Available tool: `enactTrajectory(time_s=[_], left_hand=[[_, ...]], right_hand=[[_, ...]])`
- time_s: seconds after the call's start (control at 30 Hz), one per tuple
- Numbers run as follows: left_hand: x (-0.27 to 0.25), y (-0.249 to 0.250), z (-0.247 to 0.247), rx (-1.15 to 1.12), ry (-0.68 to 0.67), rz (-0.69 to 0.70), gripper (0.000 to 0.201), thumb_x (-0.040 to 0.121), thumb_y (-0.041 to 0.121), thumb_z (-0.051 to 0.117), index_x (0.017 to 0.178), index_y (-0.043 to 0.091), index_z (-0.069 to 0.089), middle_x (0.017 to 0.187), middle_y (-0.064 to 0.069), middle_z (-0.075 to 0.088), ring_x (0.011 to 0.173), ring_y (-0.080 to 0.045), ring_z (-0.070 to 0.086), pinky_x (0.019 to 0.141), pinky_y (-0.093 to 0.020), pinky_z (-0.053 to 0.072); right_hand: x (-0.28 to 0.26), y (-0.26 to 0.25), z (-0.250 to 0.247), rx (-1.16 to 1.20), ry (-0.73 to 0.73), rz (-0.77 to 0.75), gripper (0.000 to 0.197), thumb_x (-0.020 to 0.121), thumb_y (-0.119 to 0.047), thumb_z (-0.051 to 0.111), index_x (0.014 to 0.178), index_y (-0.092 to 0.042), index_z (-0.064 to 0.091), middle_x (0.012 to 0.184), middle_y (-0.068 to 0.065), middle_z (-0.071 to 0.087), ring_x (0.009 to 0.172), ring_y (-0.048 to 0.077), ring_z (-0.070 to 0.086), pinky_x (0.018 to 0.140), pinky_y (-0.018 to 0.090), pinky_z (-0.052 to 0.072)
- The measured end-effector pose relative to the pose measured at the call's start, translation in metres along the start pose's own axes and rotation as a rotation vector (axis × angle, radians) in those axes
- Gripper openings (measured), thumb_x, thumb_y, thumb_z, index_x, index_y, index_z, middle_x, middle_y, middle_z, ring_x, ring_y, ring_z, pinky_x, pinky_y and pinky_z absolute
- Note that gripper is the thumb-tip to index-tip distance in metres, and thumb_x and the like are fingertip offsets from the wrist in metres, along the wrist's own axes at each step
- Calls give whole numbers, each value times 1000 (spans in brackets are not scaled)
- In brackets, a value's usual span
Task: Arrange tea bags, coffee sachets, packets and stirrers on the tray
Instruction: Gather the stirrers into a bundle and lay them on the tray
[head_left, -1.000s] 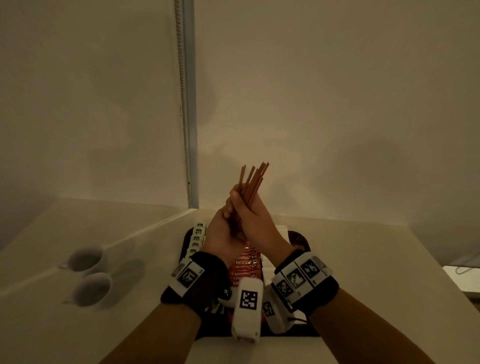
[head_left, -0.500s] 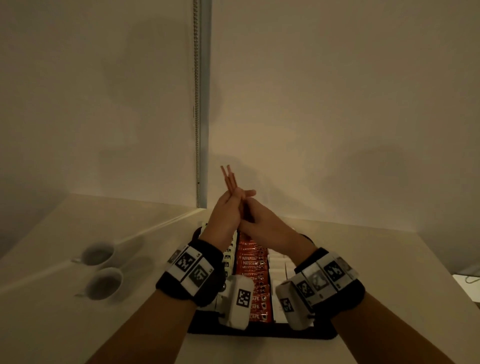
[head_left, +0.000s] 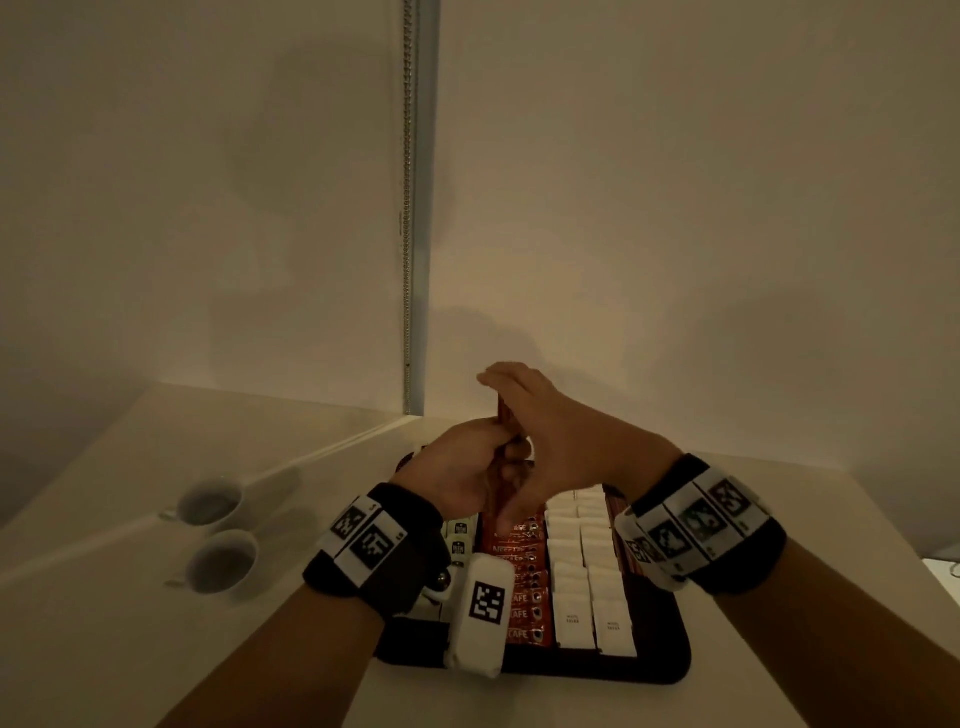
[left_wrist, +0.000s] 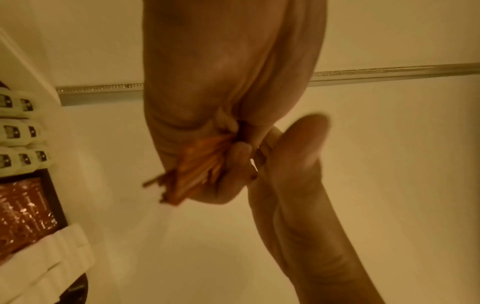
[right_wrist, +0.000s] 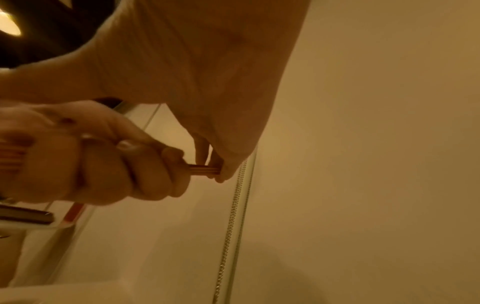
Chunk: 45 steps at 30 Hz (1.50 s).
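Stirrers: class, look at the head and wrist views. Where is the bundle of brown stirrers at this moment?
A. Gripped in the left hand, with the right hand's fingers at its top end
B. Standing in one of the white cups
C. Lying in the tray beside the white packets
A: the left hand grips the stirrers while the right hand caps their top end.

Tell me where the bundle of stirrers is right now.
In the head view the stirrers stand upright in the left hand, capped by the right hand, above the tray's far end.
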<state>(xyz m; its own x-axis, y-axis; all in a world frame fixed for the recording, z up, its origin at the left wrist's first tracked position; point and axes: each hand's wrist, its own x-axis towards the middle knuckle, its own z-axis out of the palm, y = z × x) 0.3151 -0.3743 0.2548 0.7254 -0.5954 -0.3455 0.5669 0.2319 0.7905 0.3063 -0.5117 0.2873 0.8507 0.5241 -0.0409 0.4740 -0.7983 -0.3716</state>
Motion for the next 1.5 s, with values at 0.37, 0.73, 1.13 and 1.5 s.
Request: enactTrajectory(time_s=[0.37,0.73,1.13,1.5], left_hand=[[2,4,2,-30,29,30,22,100,11,37,92,7,57,54,-2,59,44,-10,56,42,-20,45],[-1,6,4,-59,44,23,25,98,11,40,81,9,58,64,-4,48,53,-10,43,46,-21,42],[-3,5,6,-96,26,68,26,98,8,38,78,8,55,55,-1,45,42,-7,41,41,-20,40],[-4,2,14,84,-42,145,25,102,18,39,79,14,48,56,3,39,44,-5,34,45,-17,34]], right_hand=[[-1,-10,2,-123,-60,-5,135,46,-50,89,148,-10,11,153,5,0,141,18,3,114,34,27],[-2,-11,3,-156,5,-30,117,51,-48,87,142,-5,27,148,11,12,138,18,11,104,27,35],[1,-4,2,-113,36,-46,122,43,-63,77,141,-7,30,145,4,14,134,15,17,99,21,35],[7,-6,10,1303,284,397,28,99,-26,42,85,-8,59,109,19,65,55,17,53,51,26,49]])
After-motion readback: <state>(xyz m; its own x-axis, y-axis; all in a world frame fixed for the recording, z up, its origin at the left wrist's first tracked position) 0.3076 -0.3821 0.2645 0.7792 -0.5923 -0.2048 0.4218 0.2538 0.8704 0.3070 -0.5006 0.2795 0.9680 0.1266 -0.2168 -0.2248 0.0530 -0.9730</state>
